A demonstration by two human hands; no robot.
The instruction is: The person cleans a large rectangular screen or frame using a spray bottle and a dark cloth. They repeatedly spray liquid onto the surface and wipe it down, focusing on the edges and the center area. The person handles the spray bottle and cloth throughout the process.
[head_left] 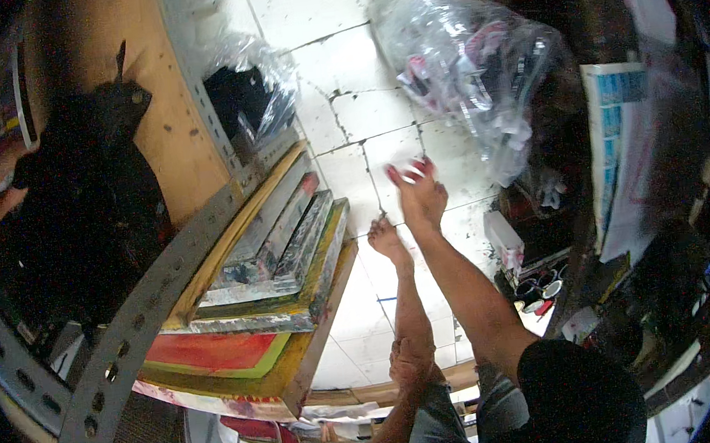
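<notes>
My right hand [421, 198] is stretched out ahead over the white tiled floor. Its reddish fingertips are smeared by motion around a whitish patch, and whether they hold anything cannot be made out. Closer in, my left hand [408, 365] wraps around a bare limb, which looks like a lower leg [411, 310]. Beyond it, that limb ends in what looks like a bare foot [386, 240], just left of my right wrist.
Paint-stained framed screens [291, 266] lie stacked on a perforated metal rack [146, 318] at left. A clear plastic bag [477, 73] lies far right, above tins [541, 289]. Another person's arm [3, 204] shows at the left edge, near black cloth [93, 161].
</notes>
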